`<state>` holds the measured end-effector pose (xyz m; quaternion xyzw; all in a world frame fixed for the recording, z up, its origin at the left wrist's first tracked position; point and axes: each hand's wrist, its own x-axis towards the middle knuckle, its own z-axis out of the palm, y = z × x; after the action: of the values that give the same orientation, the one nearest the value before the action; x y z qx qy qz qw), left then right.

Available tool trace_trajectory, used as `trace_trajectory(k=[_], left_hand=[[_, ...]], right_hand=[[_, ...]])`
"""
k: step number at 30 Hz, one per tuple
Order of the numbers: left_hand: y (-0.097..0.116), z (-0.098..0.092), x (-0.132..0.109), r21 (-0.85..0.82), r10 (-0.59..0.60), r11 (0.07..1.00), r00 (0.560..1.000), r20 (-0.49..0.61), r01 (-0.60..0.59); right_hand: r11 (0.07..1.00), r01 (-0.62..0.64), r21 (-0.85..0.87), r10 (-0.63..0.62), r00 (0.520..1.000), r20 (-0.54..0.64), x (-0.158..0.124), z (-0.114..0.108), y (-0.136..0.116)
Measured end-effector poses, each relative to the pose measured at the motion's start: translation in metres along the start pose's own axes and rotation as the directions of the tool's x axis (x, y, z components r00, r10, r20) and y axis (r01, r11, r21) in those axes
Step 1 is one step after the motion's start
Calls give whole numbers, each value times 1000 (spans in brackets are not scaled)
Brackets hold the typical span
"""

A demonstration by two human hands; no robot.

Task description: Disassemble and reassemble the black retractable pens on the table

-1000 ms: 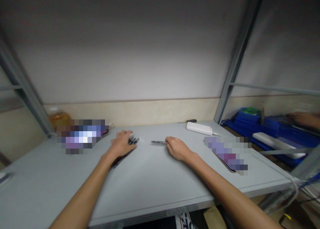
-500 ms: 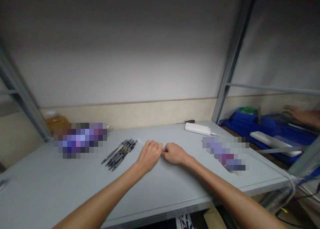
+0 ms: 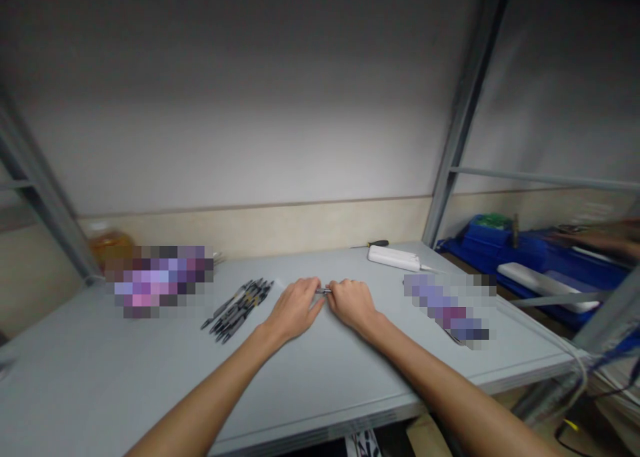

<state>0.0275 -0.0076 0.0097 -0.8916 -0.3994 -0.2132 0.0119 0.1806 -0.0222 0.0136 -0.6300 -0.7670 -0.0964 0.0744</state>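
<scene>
My left hand (image 3: pixel 294 306) and my right hand (image 3: pixel 352 303) meet over the middle of the grey table (image 3: pixel 310 370). Both are closed on one dark pen (image 3: pixel 323 290), of which only a short piece shows between the fingers. To the left of my hands several dark pens (image 3: pixel 239 302) lie in a loose row on the table.
A white power strip (image 3: pixel 394 258) and a small screwdriver (image 3: pixel 373 244) lie at the back right. Blurred-out patches sit at the left and right of the table. A metal post (image 3: pixel 457 130) divides off a neighbouring bench with blue trays (image 3: pixel 520 254), where another person's hand (image 3: pixel 607 240) works.
My left hand left the row of pens and moved right to join my right hand on the single pen. The other person's hand at far right shifted slightly.
</scene>
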Motion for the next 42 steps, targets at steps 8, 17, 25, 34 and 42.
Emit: trace_trajectory(k=[8,17,25,34,42], left_hand=[[-17,10,-2,-199,35,980,997,67,-21],[-19,0,-7,-506,-154,858,984,-88,89],[-35,15,-4,-659,-303,723,953,-30,209],[-42,14,-2,-778,-418,589,906,-63,217],[-43,12,-2,-811,-454,541,889,-60,222]], right_hand=[[997,70,15,-70,997,12,-3,6,8],[984,144,108,-128,981,-144,-5,8,11],[914,306,268,-229,932,-281,-1,12,19],[770,54,635,27,993,-116,-1,9,33],[354,46,934,92,992,-83,9,17,40]])
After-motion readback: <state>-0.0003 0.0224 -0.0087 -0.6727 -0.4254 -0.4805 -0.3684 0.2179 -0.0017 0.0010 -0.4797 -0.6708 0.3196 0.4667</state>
